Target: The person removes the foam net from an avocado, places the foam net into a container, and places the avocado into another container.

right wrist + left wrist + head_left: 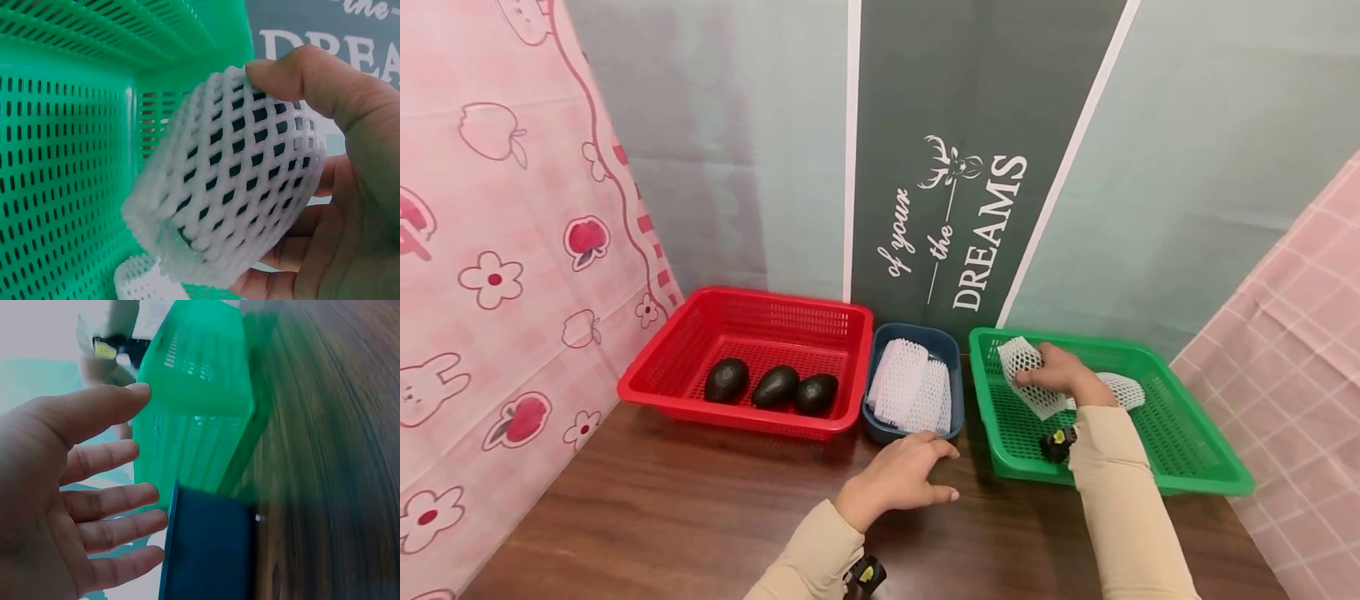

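My right hand (pixel 1063 373) grips an avocado in a white foam net sleeve (pixel 240 169) over the left part of the green basket (pixel 1000 433). Dark skin shows through the mesh in the right wrist view, with thumb at the upper end and fingers behind. Another white netted piece (pixel 1123 390) lies in that basket, partly behind the wrist. My left hand (pixel 901 475) hovers at the front of the small blue basket (pixel 957 350), fingers spread and holding nothing in the left wrist view. White foam net sleeves (pixel 904 383) lie inside the blue basket.
Three bare dark avocados (pixel 777 387) rest in the red basket (pixel 647 383) at the left. All the baskets stand on a brown wooden table (pixel 700 508), along a printed curtain (pixel 790 150). Pink patterned cloth (pixel 497 333) hangs at both sides.
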### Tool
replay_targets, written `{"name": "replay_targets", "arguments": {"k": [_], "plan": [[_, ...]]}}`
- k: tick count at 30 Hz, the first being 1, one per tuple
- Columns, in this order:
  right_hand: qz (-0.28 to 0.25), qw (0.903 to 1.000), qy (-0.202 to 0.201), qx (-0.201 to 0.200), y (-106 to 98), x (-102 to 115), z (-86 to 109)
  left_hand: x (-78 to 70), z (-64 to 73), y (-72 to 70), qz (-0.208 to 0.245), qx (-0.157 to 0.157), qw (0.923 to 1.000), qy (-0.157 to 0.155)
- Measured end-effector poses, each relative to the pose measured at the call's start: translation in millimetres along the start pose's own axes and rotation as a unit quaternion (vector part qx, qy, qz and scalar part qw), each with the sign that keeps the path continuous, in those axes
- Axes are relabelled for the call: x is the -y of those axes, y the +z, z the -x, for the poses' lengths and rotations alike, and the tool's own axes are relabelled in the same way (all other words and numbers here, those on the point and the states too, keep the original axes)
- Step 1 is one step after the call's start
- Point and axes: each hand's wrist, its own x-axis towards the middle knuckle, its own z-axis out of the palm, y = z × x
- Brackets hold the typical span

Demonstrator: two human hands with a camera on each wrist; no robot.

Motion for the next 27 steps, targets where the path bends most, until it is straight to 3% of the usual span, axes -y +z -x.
{"name": "replay_targets", "arguments": {"k": [15,27], "plan": [[0.009,0.9997,-0.017,-0.016,5,29,25.2,16.2,15.8,-11.2,0.013,-0.006,0.9996,-0.025],[0.010,0.9993,-0.021,-0.031,6,45,46.4,24.5,28.3,-24.8,0.035,-0.029,0.9985,-0.031]]}}
